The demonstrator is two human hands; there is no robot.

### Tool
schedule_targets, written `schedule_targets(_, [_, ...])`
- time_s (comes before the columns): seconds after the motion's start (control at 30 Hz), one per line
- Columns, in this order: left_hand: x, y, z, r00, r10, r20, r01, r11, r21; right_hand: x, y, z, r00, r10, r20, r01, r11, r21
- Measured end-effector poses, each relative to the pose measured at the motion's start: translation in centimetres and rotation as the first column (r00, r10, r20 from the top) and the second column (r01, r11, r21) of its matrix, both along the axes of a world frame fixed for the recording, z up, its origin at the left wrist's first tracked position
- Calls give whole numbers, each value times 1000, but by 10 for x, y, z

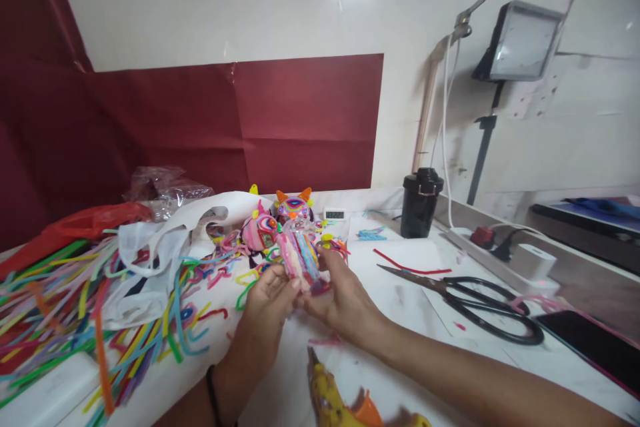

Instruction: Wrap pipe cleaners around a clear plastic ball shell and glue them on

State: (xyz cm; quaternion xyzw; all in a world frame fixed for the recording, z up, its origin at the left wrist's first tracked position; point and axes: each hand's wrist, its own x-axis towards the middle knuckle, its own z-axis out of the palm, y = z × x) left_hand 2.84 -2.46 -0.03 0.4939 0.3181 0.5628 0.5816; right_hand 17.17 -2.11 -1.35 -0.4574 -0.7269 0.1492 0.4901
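Note:
Both hands hold a small multicoloured pipe-cleaner figure (299, 255) above the white table (410, 300). My left hand (267, 307) grips its lower left side with thumb and fingers. My right hand (340, 300) cups it from the right and below. Just behind it stand two finished pipe-cleaner figures: a pink one (260, 230) and one with orange ears (294, 205). A yellow glue gun (333, 400) lies at the near edge, under my right forearm.
Loose coloured pipe cleaners (75, 307) and plastic bags (160, 240) cover the left. Large black scissors (475, 303) lie to the right, beside a red strand (410, 265). A black cup (421, 203), a small digital timer (334, 214), a power strip (490, 243) and a dark phone (595, 347) sit further right.

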Motion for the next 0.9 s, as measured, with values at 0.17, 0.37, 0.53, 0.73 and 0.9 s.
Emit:
schedule_targets(0.17, [0,0,-1,998,59,-14,-59,997,-43,-11,5,2,974,-96,203,85,995,61])
schedule_targets(0.37, [-5,6,-6,997,72,-12,-73,995,-65,-15,9,3,974,-67,215,69,998,-4])
schedule_targets(0.53, [-6,7,-4,997,67,-29,-67,997,-25,-13,11,5,998,26,59,-29,999,46])
schedule_targets(0.73, [-5,1,2,997,16,-70,-16,1000,-4,-7,11,3,995,81,-54,-80,996,27])
schedule_targets(0.9, [-4,1,5,991,-63,-122,65,998,6,-6,7,2,994,100,-50,-100,995,2])
